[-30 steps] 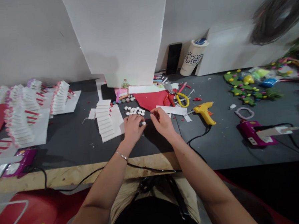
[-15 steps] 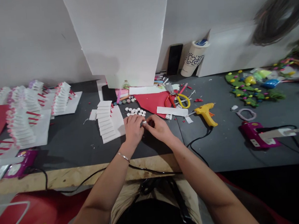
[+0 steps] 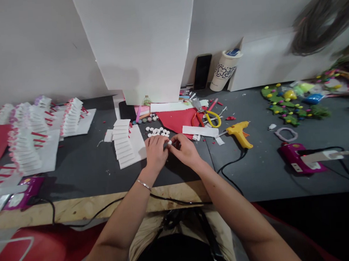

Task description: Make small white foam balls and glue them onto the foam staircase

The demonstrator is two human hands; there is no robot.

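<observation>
A small white disc sits pinched between the fingertips of my left hand and my right hand, low over the dark table. Both hands are closed, and the fingers partly cover the disc. Just beyond my left hand lies a cluster of similar white discs. Left of it, a white board carries a fanned row of white strips like a small staircase, with short red sticks beside its upper end.
A yellow glue gun with a black cord lies right of my hands. Yellow-handled scissors rest near red sheet material and a white strip. Finished-looking staircases stand far left. A phone and a cup stand behind.
My fingers have shifted slightly around the small white disc, which shows a little more now. The view has moved a touch; everything else lies as before.
</observation>
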